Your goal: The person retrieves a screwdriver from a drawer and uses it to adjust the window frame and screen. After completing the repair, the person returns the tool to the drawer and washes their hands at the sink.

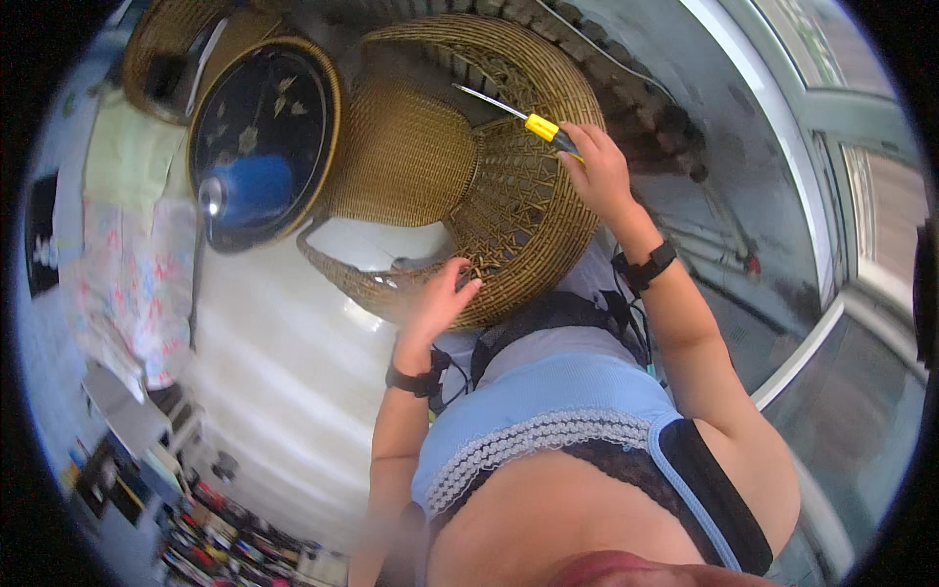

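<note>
A screwdriver (541,127) with a yellow and dark handle is held in my right hand (598,165), its metal shaft pointing up and left over a woven wicker armchair (532,198). That hand is above the chair's rounded back rim. My left hand (440,301) is at the near side of the rim, fingers apart and holding nothing; whether it touches the wicker I cannot tell. The chair's woven seat (403,150) lies beyond the openwork back.
Left of the chair stands a round dark-topped table (249,110) with a blue cylindrical object (257,189) on it. Another wicker chair (150,66) is behind. A floral-covered bed (139,271) lies left, windows (866,110) right, and several shoes (227,543) lower left on the pale floor (286,367).
</note>
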{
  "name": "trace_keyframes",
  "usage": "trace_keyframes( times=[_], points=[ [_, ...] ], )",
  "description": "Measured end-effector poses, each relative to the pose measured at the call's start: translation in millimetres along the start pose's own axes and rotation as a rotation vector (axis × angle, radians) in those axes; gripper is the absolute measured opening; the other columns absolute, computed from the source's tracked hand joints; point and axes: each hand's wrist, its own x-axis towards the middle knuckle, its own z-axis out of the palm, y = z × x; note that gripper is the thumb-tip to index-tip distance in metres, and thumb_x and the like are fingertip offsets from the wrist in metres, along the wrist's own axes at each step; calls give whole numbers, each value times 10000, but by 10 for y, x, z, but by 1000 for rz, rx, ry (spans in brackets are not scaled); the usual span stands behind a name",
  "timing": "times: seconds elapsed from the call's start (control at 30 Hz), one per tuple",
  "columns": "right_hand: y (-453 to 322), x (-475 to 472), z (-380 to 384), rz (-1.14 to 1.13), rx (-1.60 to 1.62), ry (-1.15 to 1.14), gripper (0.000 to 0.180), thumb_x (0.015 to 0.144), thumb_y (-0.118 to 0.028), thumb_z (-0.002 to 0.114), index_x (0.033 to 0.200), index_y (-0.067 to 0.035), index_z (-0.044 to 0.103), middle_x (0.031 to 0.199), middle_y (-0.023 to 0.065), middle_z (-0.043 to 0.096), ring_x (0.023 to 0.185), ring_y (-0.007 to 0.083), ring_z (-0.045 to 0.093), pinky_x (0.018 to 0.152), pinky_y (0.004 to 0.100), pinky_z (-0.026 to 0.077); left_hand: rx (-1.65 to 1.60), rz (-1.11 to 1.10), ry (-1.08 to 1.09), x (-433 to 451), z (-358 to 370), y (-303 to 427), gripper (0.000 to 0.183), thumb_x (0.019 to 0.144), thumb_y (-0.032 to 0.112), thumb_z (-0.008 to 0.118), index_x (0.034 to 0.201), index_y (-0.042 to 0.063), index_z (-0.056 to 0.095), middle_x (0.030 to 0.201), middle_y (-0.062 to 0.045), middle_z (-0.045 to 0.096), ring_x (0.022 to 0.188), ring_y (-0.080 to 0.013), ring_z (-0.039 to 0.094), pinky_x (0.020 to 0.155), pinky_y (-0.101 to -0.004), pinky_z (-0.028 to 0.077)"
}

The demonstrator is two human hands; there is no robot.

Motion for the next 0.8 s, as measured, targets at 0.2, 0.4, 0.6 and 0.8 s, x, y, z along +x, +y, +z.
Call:
trace_keyframes(
  times=[0.2, 0.4, 0.6, 0.8],
  points=[
    [-414, -572, 145, 206, -65, 35, 342, 757, -108, 631, 1078, -53, 528, 909, 129, 560, 816, 321, 554, 684, 385, 460, 188, 299, -321, 90, -47, -256, 503, 817, 322, 587, 1151, -32, 459, 1082, -238, 558, 1020, -374, 530, 864, -409, 424],
    [-985, -1028, 523, 376, -129, 135, 317, 781, -159, 613, 1073, -57, 540, 904, 129, 568, 836, 321, 555, 703, 388, 448, 371, 515, -525, -9, -369, -431, 576, 818, 308, 593, 1223, -57, 407, 1187, -263, 493, 1122, -368, 470, 946, -391, 380],
    [-1643, -1577, 1226, 617, -104, 320, 294, 796, -191, 600, 1036, -30, 548, 909, 133, 576, 892, 315, 545, 865, 410, 399, 785, 905, -545, -314, -534, -1012, 726, 739, 223, 677, 1303, -45, 307, 1393, -279, 208, 1284, -399, 251, 1043, -394, 294],
    [-1923, -1777, 1826, 504, -291, 427, 316, 791, -222, 610, 1047, -50, 542, 923, 111, 580, 926, 282, 547, 1014, 448, 294, 935, 844, -777, -187, -749, -1051, 817, 708, 213, 692, 1355, -10, 246, 1419, -269, 155, 1300, -389, 231, 1054, -383, 273]
  ],
)
